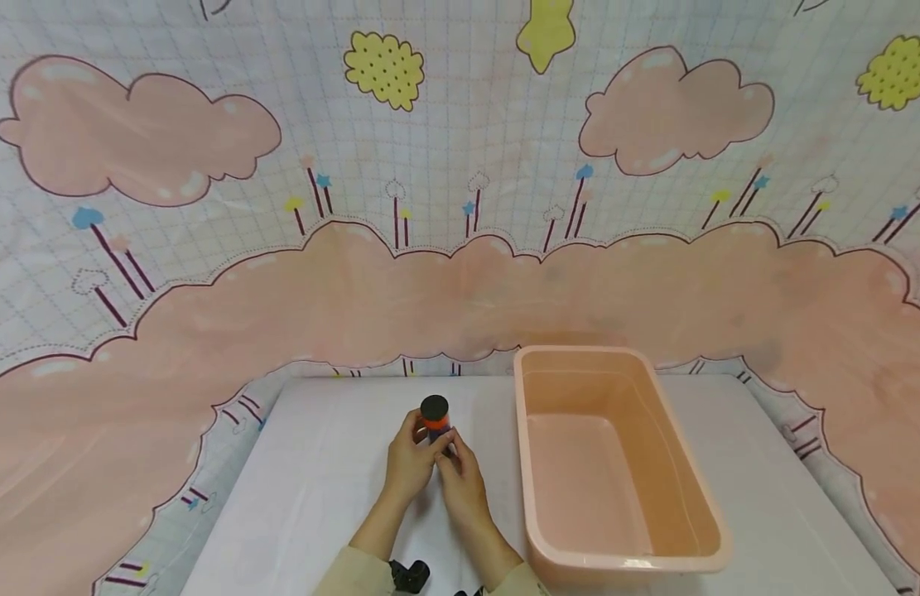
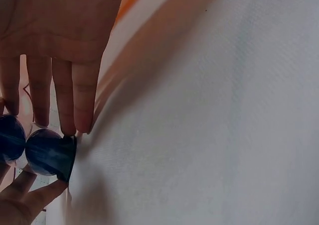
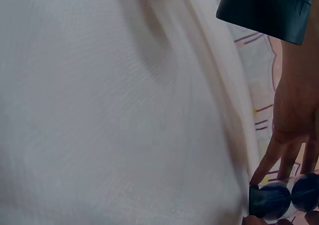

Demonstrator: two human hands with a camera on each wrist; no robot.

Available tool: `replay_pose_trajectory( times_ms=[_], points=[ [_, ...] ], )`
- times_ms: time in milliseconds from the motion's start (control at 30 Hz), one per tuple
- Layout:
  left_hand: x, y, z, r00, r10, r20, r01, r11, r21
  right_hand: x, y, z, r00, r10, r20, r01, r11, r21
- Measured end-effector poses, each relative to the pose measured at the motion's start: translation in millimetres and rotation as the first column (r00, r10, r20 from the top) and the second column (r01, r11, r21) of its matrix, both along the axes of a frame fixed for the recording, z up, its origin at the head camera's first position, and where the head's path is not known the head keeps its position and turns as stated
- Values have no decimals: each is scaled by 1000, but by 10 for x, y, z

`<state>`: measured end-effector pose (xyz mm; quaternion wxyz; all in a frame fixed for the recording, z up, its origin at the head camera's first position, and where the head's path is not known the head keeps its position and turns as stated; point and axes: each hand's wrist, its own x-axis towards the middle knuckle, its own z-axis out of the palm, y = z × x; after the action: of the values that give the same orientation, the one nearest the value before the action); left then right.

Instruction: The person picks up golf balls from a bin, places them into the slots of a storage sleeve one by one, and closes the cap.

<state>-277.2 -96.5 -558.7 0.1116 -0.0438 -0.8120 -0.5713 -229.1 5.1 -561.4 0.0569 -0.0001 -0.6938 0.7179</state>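
Note:
A clear tube of dark blue balls [image 1: 437, 428] stands upright between both hands in the head view, its black lid [image 1: 434, 406] on top and an orange band below the lid. My left hand [image 1: 410, 463] grips it from the left. From the right, my right hand [image 1: 462, 480] holds its lower part with thumb and fingers. In the left wrist view, two of the round balls [image 2: 46, 152] show through the clear wall, beside a dark end piece [image 2: 68, 158]. The right wrist view has the same tube [image 3: 275, 201] at the bottom right corner, with fingertips on both its sides.
To the right of the hands, a peach plastic tub [image 1: 527, 463] stands on the white table [image 1: 318, 463]. A black device [image 1: 410, 575] sits by the left sleeve. Behind the table hangs a cloth printed with clouds [image 1: 460, 306].

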Motion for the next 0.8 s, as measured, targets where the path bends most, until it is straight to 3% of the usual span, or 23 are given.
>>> replay_pose_trajectory(
  times_ms=[300, 433, 633, 800],
  points=[
    [29, 34, 19, 1000, -18, 21, 19, 999, -37, -13, 56, -40, 999, 9, 37, -9, 1000, -5],
    [46, 30, 9, 999, -30, 40, 31, 999, -31, 42, 66, 34, 998, -4, 58, 4, 1000, 2],
    [111, -24, 12, 999, -22, 36, 25, 996, -82, 149, 65, 26, 995, -75, 59, 66, 989, 130],
    [293, -182, 178, 999, -35, 40, 42, 981, -189, 317, 59, 193, 998, -43, 56, 29, 973, 230]
  ],
)
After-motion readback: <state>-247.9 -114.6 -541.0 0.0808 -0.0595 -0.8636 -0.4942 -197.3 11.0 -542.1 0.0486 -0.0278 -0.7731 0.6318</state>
